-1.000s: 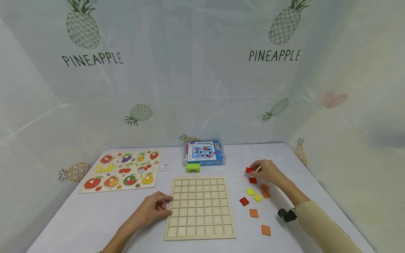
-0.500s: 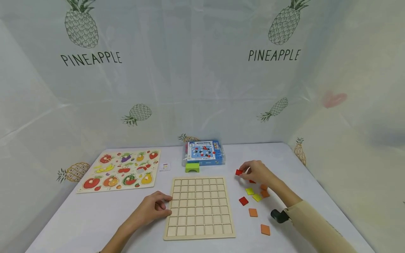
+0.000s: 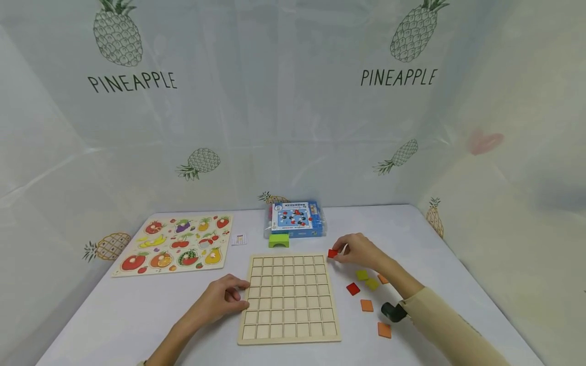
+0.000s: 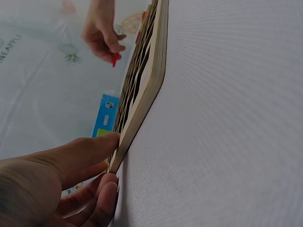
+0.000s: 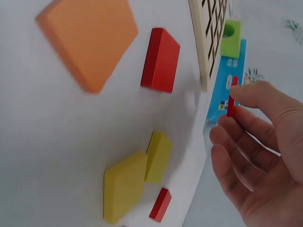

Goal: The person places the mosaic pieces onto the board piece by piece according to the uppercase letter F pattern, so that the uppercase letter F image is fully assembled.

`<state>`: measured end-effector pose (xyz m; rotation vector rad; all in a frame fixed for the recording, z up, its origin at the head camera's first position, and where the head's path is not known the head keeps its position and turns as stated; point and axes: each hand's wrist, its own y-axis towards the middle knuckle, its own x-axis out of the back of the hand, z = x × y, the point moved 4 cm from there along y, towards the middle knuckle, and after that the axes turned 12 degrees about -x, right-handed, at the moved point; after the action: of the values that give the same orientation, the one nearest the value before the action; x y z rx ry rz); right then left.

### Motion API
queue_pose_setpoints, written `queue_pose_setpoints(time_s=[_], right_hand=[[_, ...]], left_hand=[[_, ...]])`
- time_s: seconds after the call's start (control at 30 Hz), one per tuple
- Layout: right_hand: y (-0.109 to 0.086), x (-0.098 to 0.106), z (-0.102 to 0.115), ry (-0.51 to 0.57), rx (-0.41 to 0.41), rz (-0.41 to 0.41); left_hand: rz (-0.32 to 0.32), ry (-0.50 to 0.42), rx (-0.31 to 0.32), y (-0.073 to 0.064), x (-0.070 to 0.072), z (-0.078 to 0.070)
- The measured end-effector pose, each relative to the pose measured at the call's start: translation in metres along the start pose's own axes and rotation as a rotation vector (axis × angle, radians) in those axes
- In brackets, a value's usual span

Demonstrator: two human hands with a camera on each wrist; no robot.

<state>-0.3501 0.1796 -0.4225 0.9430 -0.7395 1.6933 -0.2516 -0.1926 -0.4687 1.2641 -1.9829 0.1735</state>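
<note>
The wooden grid board (image 3: 289, 300) lies flat on the table, its square cells bare. My left hand (image 3: 224, 296) rests at its left edge, thumb and index finger touching the rim apart from each other; the left wrist view shows these fingertips against the board's edge (image 4: 142, 97). Between thumb and fingertips, my right hand (image 3: 359, 250) pinches a red square tile (image 3: 332, 253) just off the board's upper right corner. The right wrist view has the held tile (image 5: 232, 97) edge-on, above the table.
Loose tiles lie right of the board: a red one (image 3: 353, 288), yellow ones (image 3: 372, 283) and orange ones (image 3: 384, 330). Behind the board are a green arch block (image 3: 279, 241) and a blue boxed set (image 3: 296, 221). A fruit puzzle board (image 3: 176, 246) lies at left.
My right hand has moved left with the red tile, from the group of loose tiles to the board's upper right corner. My left hand has stayed at the board's edge.
</note>
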Motion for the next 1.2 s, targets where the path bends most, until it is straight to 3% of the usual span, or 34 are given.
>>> queue_pose_setpoints(time_s=[0.4,0.77,1.2], right_hand=[[0.008,-0.02,0.028,0.001,0.103,0.059],[0.011,-0.038,0.049,0.021,0.13,0.108],[0.014,-0.053,0.065,-0.039,0.137,0.105]], left_hand=[[0.001,0.001,-0.004,0.001,0.0,0.0],[0.003,0.006,0.01,0.001,-0.001,0.0],[0.001,0.009,0.01,0.0,0.0,-0.002]])
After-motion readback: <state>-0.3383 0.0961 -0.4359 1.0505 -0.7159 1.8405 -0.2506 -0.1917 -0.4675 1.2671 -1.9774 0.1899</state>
